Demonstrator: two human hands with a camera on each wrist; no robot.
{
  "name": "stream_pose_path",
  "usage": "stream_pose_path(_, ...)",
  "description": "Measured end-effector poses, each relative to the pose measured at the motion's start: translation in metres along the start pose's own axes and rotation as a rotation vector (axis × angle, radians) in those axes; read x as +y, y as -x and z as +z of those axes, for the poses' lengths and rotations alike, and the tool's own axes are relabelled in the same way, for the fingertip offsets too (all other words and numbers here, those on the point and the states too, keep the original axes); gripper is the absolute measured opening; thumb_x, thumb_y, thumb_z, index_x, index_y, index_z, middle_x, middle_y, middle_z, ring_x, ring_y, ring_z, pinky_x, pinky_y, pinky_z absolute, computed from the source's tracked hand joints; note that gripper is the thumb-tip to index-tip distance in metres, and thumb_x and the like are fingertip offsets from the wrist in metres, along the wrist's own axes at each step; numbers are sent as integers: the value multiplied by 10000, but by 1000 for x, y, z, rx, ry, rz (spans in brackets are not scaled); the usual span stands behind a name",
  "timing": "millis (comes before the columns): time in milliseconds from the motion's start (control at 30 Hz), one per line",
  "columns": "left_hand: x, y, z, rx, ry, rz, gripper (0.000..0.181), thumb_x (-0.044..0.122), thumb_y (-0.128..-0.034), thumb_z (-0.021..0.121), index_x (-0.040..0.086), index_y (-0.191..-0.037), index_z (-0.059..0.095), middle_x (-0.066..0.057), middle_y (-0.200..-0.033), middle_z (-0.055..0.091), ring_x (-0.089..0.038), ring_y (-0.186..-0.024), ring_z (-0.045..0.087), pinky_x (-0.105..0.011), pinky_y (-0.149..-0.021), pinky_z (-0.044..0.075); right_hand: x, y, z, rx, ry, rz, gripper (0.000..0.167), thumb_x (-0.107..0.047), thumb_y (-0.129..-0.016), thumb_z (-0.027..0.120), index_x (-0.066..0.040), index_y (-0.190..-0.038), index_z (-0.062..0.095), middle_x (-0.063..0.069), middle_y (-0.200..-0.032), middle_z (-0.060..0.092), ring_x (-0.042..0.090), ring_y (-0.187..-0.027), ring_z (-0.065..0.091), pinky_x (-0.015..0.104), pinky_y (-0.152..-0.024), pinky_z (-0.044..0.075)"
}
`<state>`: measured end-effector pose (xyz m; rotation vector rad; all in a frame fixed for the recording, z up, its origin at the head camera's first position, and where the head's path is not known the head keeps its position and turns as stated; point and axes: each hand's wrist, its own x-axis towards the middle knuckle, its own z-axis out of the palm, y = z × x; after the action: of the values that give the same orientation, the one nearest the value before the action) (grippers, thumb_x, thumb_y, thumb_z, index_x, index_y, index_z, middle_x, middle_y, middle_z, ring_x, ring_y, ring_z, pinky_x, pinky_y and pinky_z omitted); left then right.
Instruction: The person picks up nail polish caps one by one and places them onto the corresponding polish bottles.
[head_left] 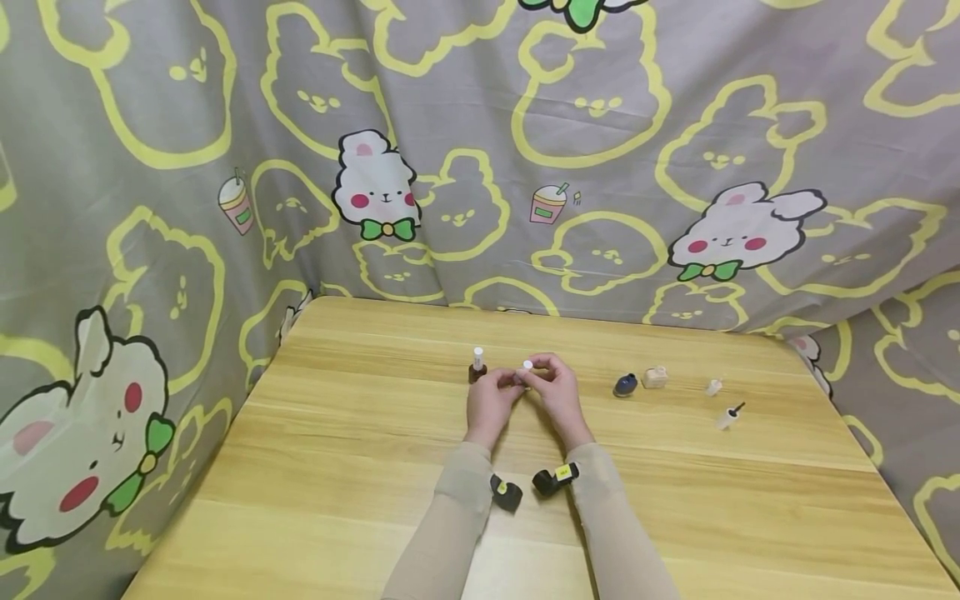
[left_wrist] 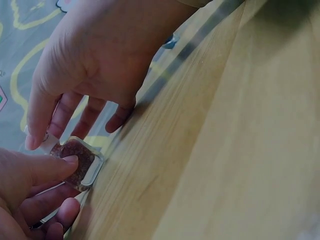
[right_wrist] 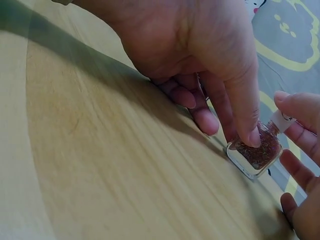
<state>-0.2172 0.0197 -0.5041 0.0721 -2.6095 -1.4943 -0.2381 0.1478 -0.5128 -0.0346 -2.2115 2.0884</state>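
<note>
My left hand (head_left: 489, 406) grips a small square nail polish bottle (right_wrist: 261, 156) with reddish-brown glitter inside, its thumb flat on the glass. The bottle is tilted in the wrist views and mostly hidden by fingers in the head view. My right hand (head_left: 561, 393) pinches the white cap (head_left: 528, 364) at the bottle's neck between thumb and fingers. Just left of the hands, a dark brown nail polish bottle (head_left: 477, 373) stands upright with a tall white cap.
To the right are a dark blue bottle (head_left: 625, 385), a cream-coloured bottle (head_left: 656, 377), a small white cap (head_left: 713, 387) and a white cap with a dark brush (head_left: 729, 417). A patterned grey curtain (head_left: 465, 275) hangs behind the wooden table (head_left: 337, 433).
</note>
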Motion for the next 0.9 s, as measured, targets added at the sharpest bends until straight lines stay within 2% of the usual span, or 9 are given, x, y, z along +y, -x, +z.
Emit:
stream_pose_path(100,0,0,0,-4,-7,-1,248,272,-828,765,132,-1031,745,-23,-1031,764,-218,-1035,700,-401,-923,514,0,2,0,-18,16,-28,278,-71,-836,753,9,-1074,636,39,-1022,658,152,-897,612,211,-744,523)
stream_pose_path(300,0,0,1,-8,-22,-2,235,256,-826,767,142,-1030,744,-18,-1042,762,-219,-1030,702,-401,-921,517,-1,5,-6,-108,-1,-47,413,-119,-862,728,-46,-1252,615,170,-1283,615,123,-1030,615,225,-855,515)
stream_pose_path(567,3,3,-2,-10,-51,-8,217,265,-821,770,157,-1008,747,-16,-1024,765,-222,-1005,708,-410,-886,525,-1,5,-8,-125,-56,-6,372,-108,-871,715,8,-1215,635,165,-1256,659,20,-989,658,210,-869,524)
stream_pose_path(833,2,2,0,-2,-55,-8,209,275,-822,772,170,-1002,749,1,-1013,767,-222,-1008,707,-411,-886,524,1,4,-5,-48,-49,-29,301,-102,-847,746,36,-1103,667,191,-1215,659,63,-923,649,229,-801,534)
stream_pose_path(900,2,2,0,-1,-51,-9,210,278,-821,774,171,-1000,749,5,-1009,768,-220,-1009,707,-410,-886,523,-6,7,-4,-34,-60,-20,247,-60,-844,740,34,-1061,670,177,-1160,672,108,-913,649,239,-783,537)
